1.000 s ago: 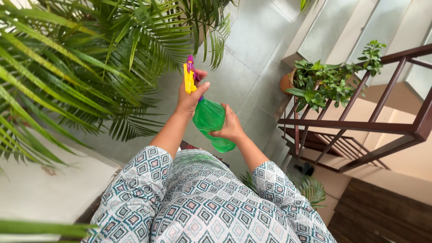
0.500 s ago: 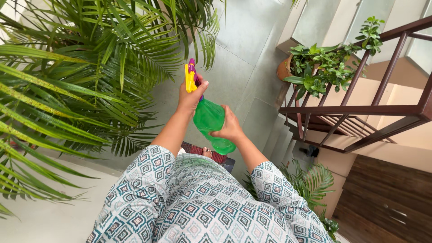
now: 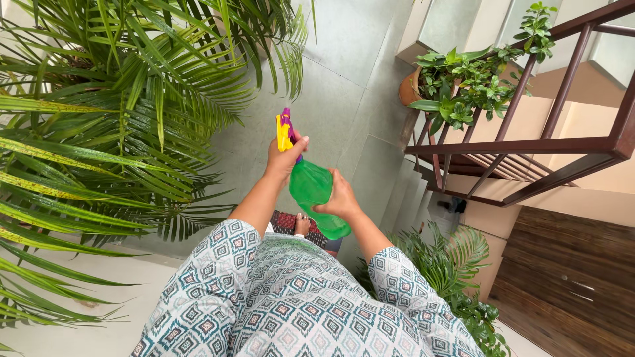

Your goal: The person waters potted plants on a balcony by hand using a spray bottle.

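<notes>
Tiled landing w/ palm (image 3: 99, 119); left hand (image 3: 286, 157) gripping spray bottle (image 3: 314, 192), right hand (image 3: 339, 200) cupping it

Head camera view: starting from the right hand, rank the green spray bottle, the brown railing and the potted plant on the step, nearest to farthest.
From the right hand:
1. Green spray bottle, under the palm, touching it.
2. Brown railing, off to the right, over the stairwell.
3. Potted plant on the step, upper right, behind the railing bars.
</notes>
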